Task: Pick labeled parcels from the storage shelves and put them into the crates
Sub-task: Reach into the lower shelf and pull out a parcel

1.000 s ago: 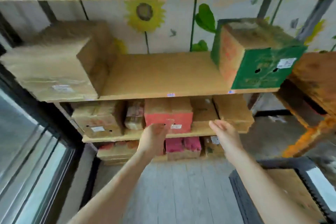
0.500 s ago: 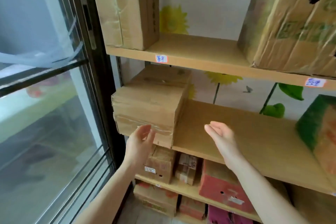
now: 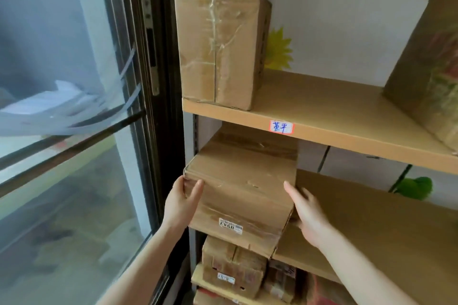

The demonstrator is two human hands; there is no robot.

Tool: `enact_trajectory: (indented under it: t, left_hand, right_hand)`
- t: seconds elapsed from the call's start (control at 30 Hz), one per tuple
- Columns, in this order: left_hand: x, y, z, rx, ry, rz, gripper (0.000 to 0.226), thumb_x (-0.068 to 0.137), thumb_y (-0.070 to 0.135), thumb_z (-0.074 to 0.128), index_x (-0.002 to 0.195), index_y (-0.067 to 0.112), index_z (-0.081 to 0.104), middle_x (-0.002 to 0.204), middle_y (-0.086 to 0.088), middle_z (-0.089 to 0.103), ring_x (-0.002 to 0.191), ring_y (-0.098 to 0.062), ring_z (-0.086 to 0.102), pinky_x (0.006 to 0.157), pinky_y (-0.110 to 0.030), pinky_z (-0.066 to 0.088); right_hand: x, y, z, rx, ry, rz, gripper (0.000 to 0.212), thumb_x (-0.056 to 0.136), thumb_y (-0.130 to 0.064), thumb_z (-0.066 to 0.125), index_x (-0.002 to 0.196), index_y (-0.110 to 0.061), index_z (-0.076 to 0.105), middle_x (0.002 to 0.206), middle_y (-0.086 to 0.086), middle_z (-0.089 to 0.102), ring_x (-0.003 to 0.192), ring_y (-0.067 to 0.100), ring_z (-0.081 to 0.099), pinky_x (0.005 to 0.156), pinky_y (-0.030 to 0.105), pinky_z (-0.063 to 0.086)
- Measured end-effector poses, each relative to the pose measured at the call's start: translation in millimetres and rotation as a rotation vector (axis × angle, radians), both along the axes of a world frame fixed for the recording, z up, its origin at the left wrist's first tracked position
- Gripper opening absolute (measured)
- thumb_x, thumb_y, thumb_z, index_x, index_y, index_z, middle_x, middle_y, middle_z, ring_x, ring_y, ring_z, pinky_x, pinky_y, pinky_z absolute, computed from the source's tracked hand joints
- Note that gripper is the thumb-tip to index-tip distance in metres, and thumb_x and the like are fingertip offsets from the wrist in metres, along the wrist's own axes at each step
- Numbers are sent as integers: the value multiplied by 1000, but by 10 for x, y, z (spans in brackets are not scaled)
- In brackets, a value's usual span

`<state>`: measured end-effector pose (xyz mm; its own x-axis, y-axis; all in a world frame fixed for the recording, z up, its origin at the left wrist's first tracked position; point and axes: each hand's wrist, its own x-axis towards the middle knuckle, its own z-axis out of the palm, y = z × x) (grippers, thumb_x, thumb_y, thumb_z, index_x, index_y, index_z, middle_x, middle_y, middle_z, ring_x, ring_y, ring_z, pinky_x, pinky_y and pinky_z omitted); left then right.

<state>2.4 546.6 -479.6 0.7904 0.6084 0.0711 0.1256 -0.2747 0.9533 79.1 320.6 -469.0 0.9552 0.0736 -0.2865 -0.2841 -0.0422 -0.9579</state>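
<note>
A brown cardboard parcel (image 3: 241,190) with a white label on its front lies at the left end of the middle wooden shelf (image 3: 376,225), its front sticking out past the shelf edge. My left hand (image 3: 182,202) grips the parcel's front left corner, thumb over the top edge. My right hand (image 3: 306,210) lies flat against the parcel's right side with straight fingers. No crate is in view.
A tall taped box (image 3: 220,44) stands on the upper shelf (image 3: 322,116) right above the parcel. A big carton (image 3: 426,69) sits at the upper right. Smaller labeled boxes (image 3: 230,267) fill the shelf below. A dark-framed glass door (image 3: 148,106) stands close on the left.
The view has swung up and left, from the lower shelves to the middle shelf. Both hands, which were open in the air, have reached the brown parcel and now clasp its two sides.
</note>
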Motion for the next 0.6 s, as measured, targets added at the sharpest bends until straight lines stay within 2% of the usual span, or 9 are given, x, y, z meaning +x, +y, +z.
enact_trajectory:
  t: [0.13,0.2,0.27,0.33,0.4,0.43,0.5,0.53,0.6]
  left_hand:
    - [-18,27,133,153,-130,-111,41,88,33,58,126,19,52,112,11,56,108,-7,50,88,-19,38]
    - [-73,-24,248,261,-236,-183,46,89,37,57,132,26,49,127,5,51,117,-9,45,96,-26,36]
    - [-150,-108,347,388,-340,-265,45,87,44,51,131,38,46,137,-1,48,127,-16,42,103,-39,36]
    - [-218,-219,427,529,-419,-343,43,87,42,46,130,40,42,136,-8,50,125,-23,48,99,-47,42]
    - [-253,-314,486,710,-441,-382,45,85,40,49,129,34,43,131,-14,54,111,-28,58,86,-46,52]
    - [-255,-340,489,765,-413,-385,50,81,43,52,129,31,44,131,-17,53,108,-30,60,82,-46,54]
    - [-262,-357,449,826,-287,-344,66,70,57,57,127,24,49,132,-21,52,111,-37,59,87,-49,50]
    - [-272,-356,425,873,-198,-311,73,67,65,54,125,20,53,132,-23,52,115,-40,56,91,-50,44]
    - [-298,-382,422,982,-57,-277,85,65,79,39,121,18,59,128,-22,56,118,-41,54,96,-49,38]
  right_hand:
    - [-76,-98,-32,208,113,-203,53,84,-36,63,133,-22,46,140,3,49,128,24,44,110,45,32]
    - [-171,-227,-26,357,147,-261,32,88,-30,59,118,-19,56,113,5,67,105,25,59,90,40,47]
    - [-346,-330,-77,481,143,-264,15,94,-20,48,105,-13,56,82,4,73,83,22,63,69,35,53]
    - [-564,-346,-179,469,146,-260,16,97,-8,42,109,-11,52,89,3,68,75,11,66,61,23,56]
    - [-638,-364,-387,406,210,-280,26,94,-1,48,119,-7,49,106,5,63,81,5,65,63,8,52]
    - [-633,-372,-510,358,267,-283,29,93,-2,49,122,-3,49,108,11,63,86,12,63,63,11,53]
    - [-616,-423,-603,226,313,-258,31,95,-3,43,125,3,48,97,21,61,80,28,59,59,30,55]
    - [-621,-446,-563,218,329,-238,33,96,-5,42,128,3,46,94,21,60,79,30,58,61,36,53]
    - [-579,-459,-385,188,260,-242,38,96,-15,46,131,-1,45,97,18,61,85,29,60,69,37,49]
